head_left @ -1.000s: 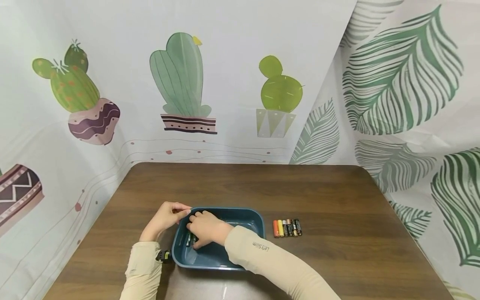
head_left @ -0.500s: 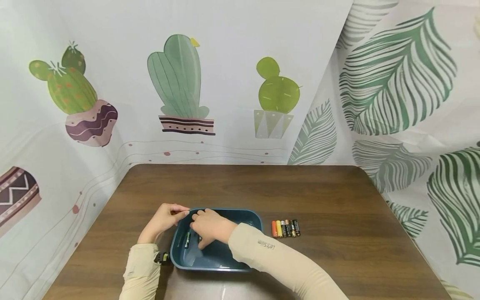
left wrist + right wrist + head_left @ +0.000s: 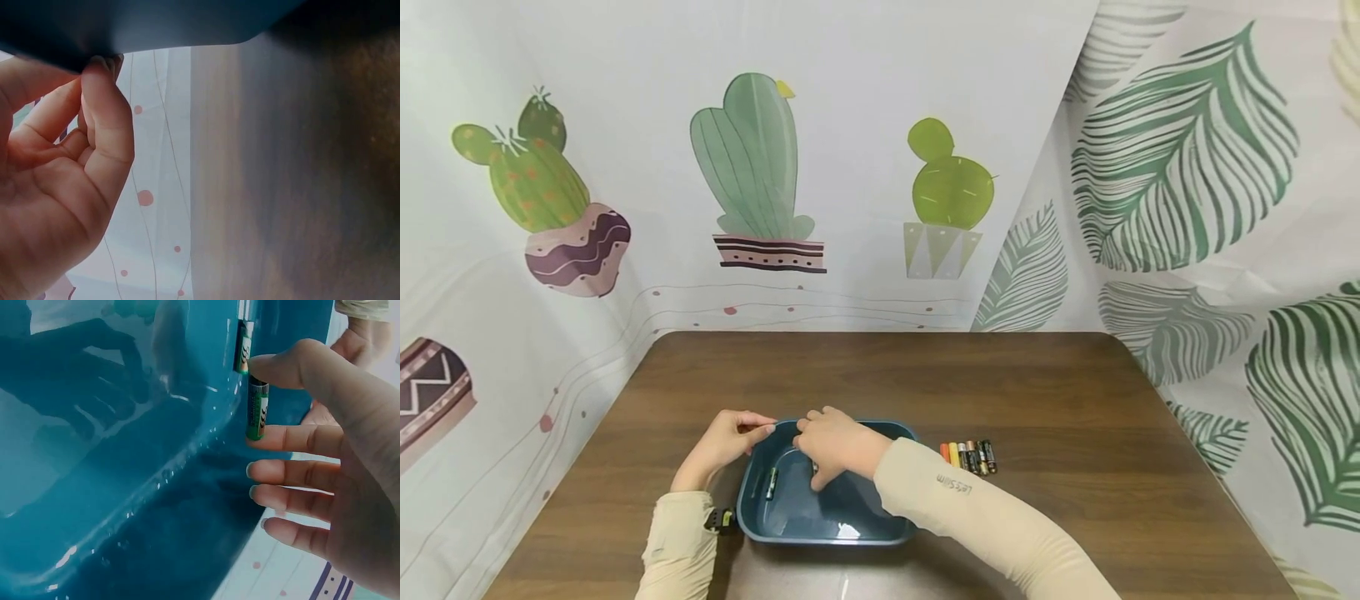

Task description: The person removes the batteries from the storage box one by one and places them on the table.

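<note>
A blue rectangular basin (image 3: 801, 512) stands near the front of the table. At its far left corner my left hand (image 3: 722, 443) pinches the rim between thumb and fingers; the left wrist view has this hand (image 3: 69, 169) against the basin's underside edge. Over the basin's far side is my right hand (image 3: 838, 446). The right wrist view has it gripping a green battery (image 3: 257, 409) endwise between thumb and index finger, the other fingers extended. A second green battery (image 3: 772, 483) lies in the basin at its left side.
To the right of the basin, several batteries (image 3: 973, 458) lie side by side in a row on the wooden table (image 3: 1075, 517), partly behind the right sleeve (image 3: 955, 492). A cactus-print cloth (image 3: 865, 125) hangs behind the table.
My right hand has moved right and slightly up, away from the basin's left side, carrying one green battery. The other green battery is now uncovered. My left hand keeps its hold on the rim.
</note>
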Tool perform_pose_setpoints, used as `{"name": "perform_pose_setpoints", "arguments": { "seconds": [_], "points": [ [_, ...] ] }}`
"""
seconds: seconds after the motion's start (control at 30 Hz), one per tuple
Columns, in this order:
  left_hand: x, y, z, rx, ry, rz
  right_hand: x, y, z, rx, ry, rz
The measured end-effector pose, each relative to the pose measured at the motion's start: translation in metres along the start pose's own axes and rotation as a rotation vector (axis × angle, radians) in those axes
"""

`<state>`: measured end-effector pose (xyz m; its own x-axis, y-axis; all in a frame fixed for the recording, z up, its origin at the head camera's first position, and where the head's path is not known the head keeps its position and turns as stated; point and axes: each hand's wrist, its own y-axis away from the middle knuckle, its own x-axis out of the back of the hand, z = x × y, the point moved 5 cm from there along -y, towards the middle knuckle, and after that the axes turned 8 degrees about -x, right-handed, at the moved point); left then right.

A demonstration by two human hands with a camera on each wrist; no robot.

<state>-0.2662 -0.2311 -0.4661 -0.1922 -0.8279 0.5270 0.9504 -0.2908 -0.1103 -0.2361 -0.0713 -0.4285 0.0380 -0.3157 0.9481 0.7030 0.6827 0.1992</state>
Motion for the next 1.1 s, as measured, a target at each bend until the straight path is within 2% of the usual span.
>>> {"name": "perform_pose_setpoints", "arguments": {
  "seconds": [0.43, 0.7, 1.1],
  "points": [
    [-0.001, 0.0, -0.002, 0.003, 0.01, 0.019, 0.012, 0.025, 0.031, -0.042, 0.032, 0.048],
    [-0.001, 0.001, -0.001, 0.0, 0.018, 0.024, 0.009, 0.04, 0.051, -0.07, 0.009, 0.057],
    [-0.001, 0.002, 0.0, 0.001, 0.011, 0.026, -0.001, 0.065, 0.074, -0.085, -0.062, 0.115]
  ]
}}
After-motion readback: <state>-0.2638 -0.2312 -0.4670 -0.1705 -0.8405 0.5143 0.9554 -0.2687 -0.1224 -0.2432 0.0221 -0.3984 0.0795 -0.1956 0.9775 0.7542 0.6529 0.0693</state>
